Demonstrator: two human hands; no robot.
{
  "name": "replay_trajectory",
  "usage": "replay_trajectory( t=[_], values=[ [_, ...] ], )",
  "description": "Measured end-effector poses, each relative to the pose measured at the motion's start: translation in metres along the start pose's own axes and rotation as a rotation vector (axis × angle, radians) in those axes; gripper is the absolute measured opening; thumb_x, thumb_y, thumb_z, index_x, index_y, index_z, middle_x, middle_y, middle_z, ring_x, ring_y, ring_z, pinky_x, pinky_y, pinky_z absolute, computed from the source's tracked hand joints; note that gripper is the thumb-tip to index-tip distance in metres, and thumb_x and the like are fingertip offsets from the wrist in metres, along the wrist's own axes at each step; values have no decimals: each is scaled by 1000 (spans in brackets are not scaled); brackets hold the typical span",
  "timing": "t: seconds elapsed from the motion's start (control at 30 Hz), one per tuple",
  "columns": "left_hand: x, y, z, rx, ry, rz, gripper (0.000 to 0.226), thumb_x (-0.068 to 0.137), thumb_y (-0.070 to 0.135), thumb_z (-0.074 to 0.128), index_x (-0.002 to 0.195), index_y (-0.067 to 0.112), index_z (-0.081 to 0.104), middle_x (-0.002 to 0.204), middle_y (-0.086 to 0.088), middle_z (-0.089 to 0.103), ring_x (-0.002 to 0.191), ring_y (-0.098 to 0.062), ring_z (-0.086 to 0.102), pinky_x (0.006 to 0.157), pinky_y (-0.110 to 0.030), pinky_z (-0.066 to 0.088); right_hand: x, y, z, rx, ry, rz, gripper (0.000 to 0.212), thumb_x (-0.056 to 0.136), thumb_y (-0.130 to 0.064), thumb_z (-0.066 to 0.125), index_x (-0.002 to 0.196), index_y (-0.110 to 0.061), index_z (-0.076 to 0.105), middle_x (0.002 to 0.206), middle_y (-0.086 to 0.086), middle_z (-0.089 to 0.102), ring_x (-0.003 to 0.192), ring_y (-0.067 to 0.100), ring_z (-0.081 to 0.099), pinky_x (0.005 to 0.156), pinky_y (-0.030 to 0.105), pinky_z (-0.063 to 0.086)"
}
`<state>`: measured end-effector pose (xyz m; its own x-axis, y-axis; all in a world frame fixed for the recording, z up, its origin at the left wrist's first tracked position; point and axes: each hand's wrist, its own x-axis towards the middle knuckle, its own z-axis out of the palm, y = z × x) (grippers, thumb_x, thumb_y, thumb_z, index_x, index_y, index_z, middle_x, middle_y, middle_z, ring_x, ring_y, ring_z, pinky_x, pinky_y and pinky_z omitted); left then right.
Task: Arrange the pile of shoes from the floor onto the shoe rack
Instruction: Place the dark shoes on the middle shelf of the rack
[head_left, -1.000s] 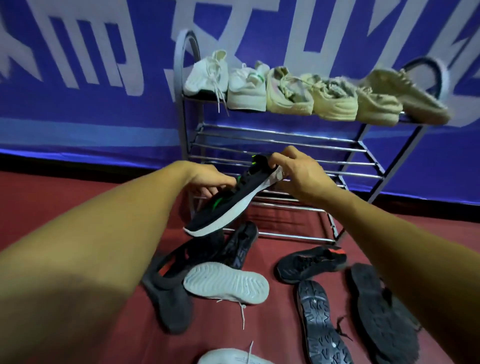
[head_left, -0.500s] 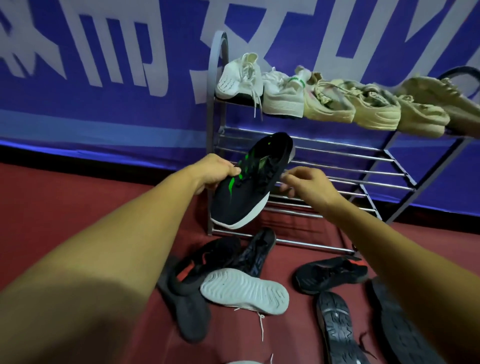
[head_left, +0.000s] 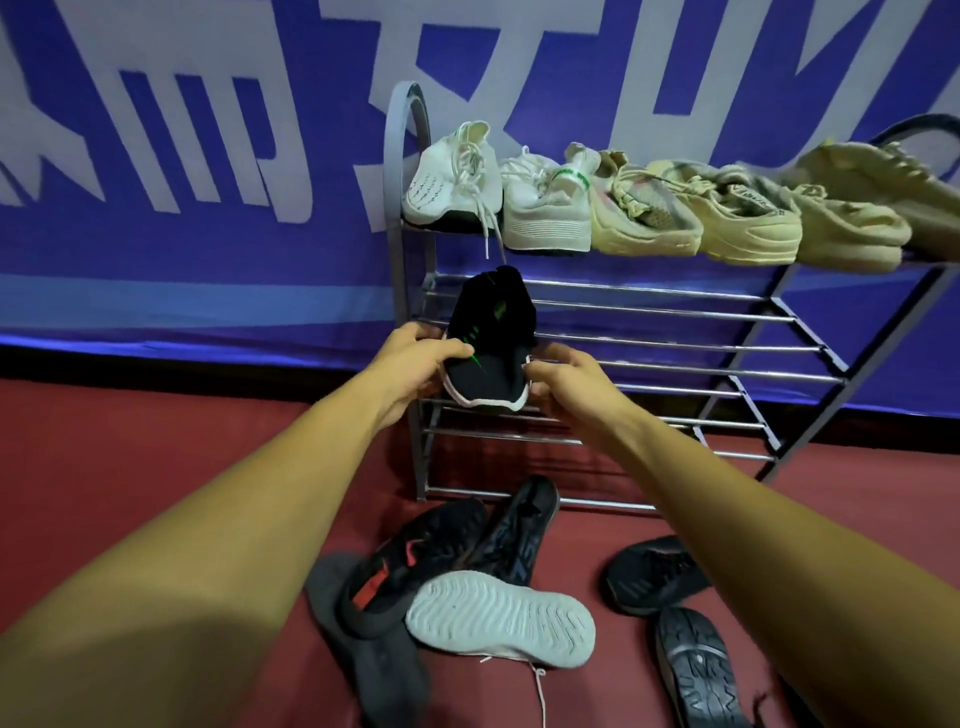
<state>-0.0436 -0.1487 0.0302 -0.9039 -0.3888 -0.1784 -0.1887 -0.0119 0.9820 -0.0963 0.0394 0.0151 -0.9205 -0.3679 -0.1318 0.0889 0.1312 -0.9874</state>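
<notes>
**Item:** black shoe (head_left: 488, 353), knit upper with green marks and a white sole edge.

**Location:** left end of the middle shelf of the shoe rack (head_left: 675, 345), toe toward the person, heel toward the wall. It appears to sit on the shelf bars, but the contact under the sole is hidden.

**Held by:**
- The left hand (head_left: 415, 364) is on the shoe's left side with its thumb laid over the upper.
- The right hand (head_left: 566, 384) is on the shoe's right side, with its fingers (head_left: 540, 371) curled against the sole edge near the toe.
- Both hands grasp the shoe; neither has let go.

**Arms:** both forearms reach forward and meet at the front of the shelf, wrists about level.

**Step in hand:** seating this shoe on the middle shelf, probably close to done.

**Next move:**
- Square the sole across the bars so it cannot tip between them.
- Release both hands.
- Reach down to the pile for another shoe.

**Top shelf:** row of pale shoes (head_left: 644, 218), side by side, white at the left and cream toward the right.

**Floor (head_left: 156, 467), in front of the rack:**
- An upturned white-soled shoe (head_left: 498, 618), possibly the mate.
- A black and red shoe (head_left: 415, 561), with a dark shoe (head_left: 519, 530) beside it.
- A grey shoe (head_left: 374, 670) under them.
- Two more black shoes (head_left: 654, 571) to the right, one of them sole-up.

**Backdrop:** blue banner (head_left: 208, 218).
</notes>
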Motion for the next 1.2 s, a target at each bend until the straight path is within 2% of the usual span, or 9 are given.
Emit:
replay_trajectory(
  t=[0.13, 0.23, 0.5, 0.63, 0.8, 0.87, 0.97, 1.03, 1.2],
  values=[
    [0, -1, 1, 29, -106, -87, 36, 81, 12, 62, 111, 33, 63, 69, 5, 58, 56, -9, 47, 58, -26, 35, 15, 0, 8, 37, 64, -18, 28, 87, -3, 58, 114, -3, 64, 74, 10, 54, 57, 12, 43, 52, 25, 30],
    [9, -4, 2, -35, -80, -96, 54, 83, -1, 55, 120, 38, 58, 54, 8, 50, 42, -4, 35, 53, -24, 26, 25, 1, 12, 111, 28, -47, 29, 93, 0, 56, 121, -7, 64, 88, 9, 65, 68, 14, 57, 60, 23, 44],
    [32, 0, 13, -236, 127, -59, 33, 85, -7, 56, 106, 18, 57, 74, -3, 56, 53, -9, 46, 50, -22, 32, 44, -5, 15, 211, -42, -38, 28, 71, 4, 63, 91, -15, 70, 82, -1, 71, 82, 14, 65, 77, 28, 46],
    [37, -9, 12, -181, 139, -17, 44, 86, -5, 56, 121, 22, 60, 78, -2, 62, 55, -9, 46, 46, -20, 31, 48, -11, 14, -50, -56, -107, 48, 62, -6, 74, 109, -10, 70, 101, 2, 77, 100, 24, 71, 83, 33, 53],
    [41, -16, 5, -59, 129, 16, 50, 87, -1, 57, 130, 24, 58, 82, 1, 65, 62, -10, 48, 45, -21, 32, 41, -14, 12, -224, -57, -151, 45, 80, 2, 73, 121, -13, 68, 110, -3, 69, 96, 11, 60, 67, 3, 43],
    [40, -17, 6, -5, 142, 49, 49, 86, 2, 58, 131, 22, 60, 87, 2, 68, 66, -10, 53, 51, -23, 44, 41, -15, 13, -272, -54, -147, 45, 79, -2, 74, 122, -13, 68, 115, 0, 70, 102, 15, 61, 80, 12, 48],
    [36, -12, 11, 52, 184, 81, 47, 86, 2, 59, 130, 19, 61, 104, -6, 72, 91, -21, 68, 94, -46, 53, 46, -12, 17, -422, -46, -110, 46, 76, -13, 76, 122, -16, 68, 117, 5, 71, 109, 24, 63, 98, 41, 51],
    [33, -8, 16, 73, 233, 68, 47, 84, 1, 59, 128, 16, 63, 114, -14, 72, 113, -37, 64, 97, -53, 49, 45, -12, 19, -440, -37, -104, 47, 76, -18, 75, 122, -19, 68, 118, 4, 70, 110, 24, 62, 99, 43, 51],
    [27, -9, 16, 129, 281, 49, 43, 81, 8, 65, 124, 14, 66, 117, -19, 70, 118, -44, 58, 96, -55, 50, 45, -6, 18, -417, -38, -126, 51, 70, -28, 70, 121, -26, 67, 119, -2, 69, 111, 21, 62, 100, 45, 51]
  ],
)
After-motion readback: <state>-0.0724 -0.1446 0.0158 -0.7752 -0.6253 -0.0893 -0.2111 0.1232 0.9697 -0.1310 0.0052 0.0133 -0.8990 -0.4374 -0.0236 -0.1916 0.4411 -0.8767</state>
